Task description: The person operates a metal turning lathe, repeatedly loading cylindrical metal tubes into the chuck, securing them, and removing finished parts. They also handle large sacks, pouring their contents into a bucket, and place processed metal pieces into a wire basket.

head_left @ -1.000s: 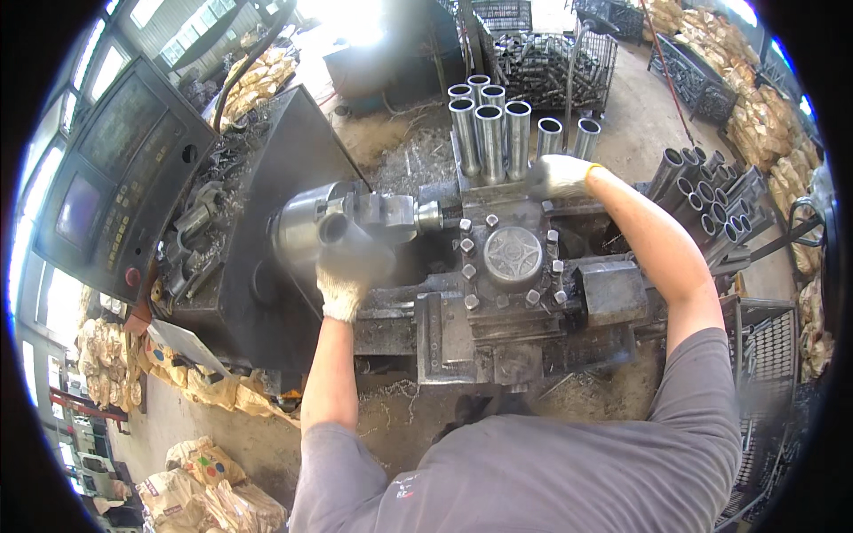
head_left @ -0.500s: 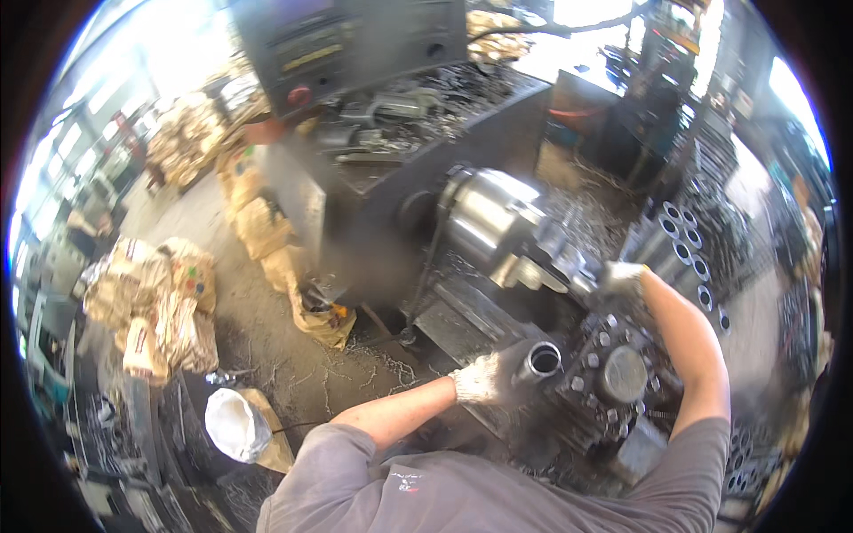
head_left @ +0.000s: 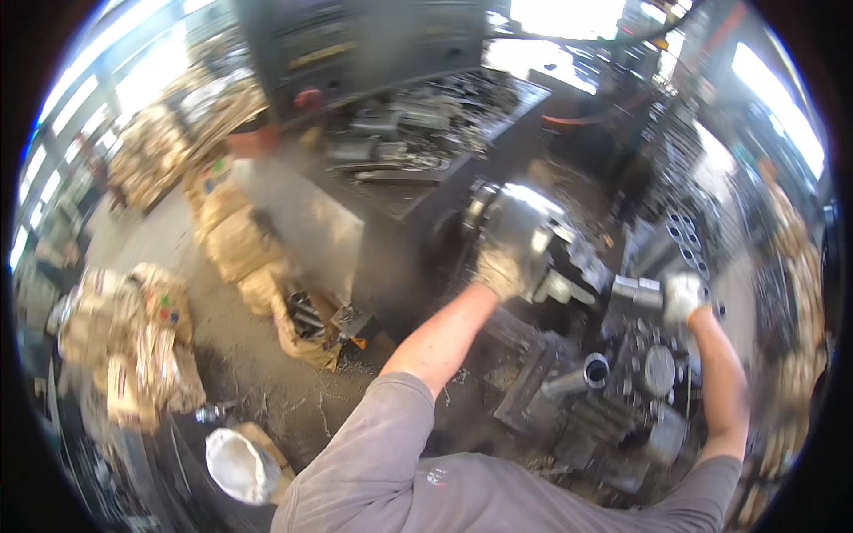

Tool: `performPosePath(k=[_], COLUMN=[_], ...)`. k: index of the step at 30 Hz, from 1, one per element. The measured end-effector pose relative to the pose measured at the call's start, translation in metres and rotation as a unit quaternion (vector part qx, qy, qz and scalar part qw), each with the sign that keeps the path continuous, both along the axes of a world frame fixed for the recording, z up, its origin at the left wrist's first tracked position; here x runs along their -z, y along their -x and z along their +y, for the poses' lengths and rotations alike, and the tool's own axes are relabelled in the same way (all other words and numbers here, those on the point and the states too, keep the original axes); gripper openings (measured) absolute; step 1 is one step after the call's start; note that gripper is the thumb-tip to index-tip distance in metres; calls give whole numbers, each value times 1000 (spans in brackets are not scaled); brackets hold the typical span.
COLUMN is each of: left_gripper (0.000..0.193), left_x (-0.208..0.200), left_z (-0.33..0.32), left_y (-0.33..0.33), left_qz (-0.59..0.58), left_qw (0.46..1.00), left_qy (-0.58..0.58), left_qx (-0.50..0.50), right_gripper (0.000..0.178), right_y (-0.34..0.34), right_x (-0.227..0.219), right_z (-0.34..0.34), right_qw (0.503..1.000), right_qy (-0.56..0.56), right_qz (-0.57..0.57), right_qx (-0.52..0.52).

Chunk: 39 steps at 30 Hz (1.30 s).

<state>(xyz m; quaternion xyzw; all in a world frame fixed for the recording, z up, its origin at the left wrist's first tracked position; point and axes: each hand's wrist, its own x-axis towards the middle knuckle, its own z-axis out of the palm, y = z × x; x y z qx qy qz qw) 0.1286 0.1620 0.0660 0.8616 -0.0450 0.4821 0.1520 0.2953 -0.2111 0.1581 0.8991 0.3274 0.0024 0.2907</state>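
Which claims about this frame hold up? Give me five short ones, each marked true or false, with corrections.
1. The left hand is at the chuck. True.
2. The right hand is bare. False: it is gloved.
3. A metal tube lies on the machine beside the tool post. True.
4. The left hand is gripping that tube. False: the tube lies apart from both hands.
5. An open white sack shows at the lower left. True.

No lettering is legible (the small print [head_left: 436,477] on the shirt [head_left: 498,497] blurs).
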Motion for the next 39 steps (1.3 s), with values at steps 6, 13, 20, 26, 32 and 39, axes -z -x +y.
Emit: performPosePath(k=[6, 13, 20, 26, 32, 39], left_gripper=[83, 62, 51, 56, 68, 84], left_x=[-20, 11, 89, 126, 111, 47], left_z=[-13, -133, -142, -141, -119, -171], left_y=[54, 237, 215, 232, 235, 123], left_qz=[156, 151, 387, 261, 365, 280], left_qw=[975, 471, 500, 285, 434, 922], left_qy=[133, 747, 760, 901, 791, 218], left_qx=[88, 444, 150, 199, 228, 153], right_gripper=[41, 70, 69, 71, 65, 56], right_y=[172, 360, 360, 356, 364, 344], right_x=[-74, -12, 147, 236, 137, 147], right_z=[17, 85, 48, -10, -8, -56], right_qw=[944, 880, 778, 663, 689, 647], right_qy=[-282, -461, -340, -529, -606, -654], right_qz=[-169, 113, 418, 494, 345, 200], right_qx=[-36, -13, 325, 190, 196, 337])
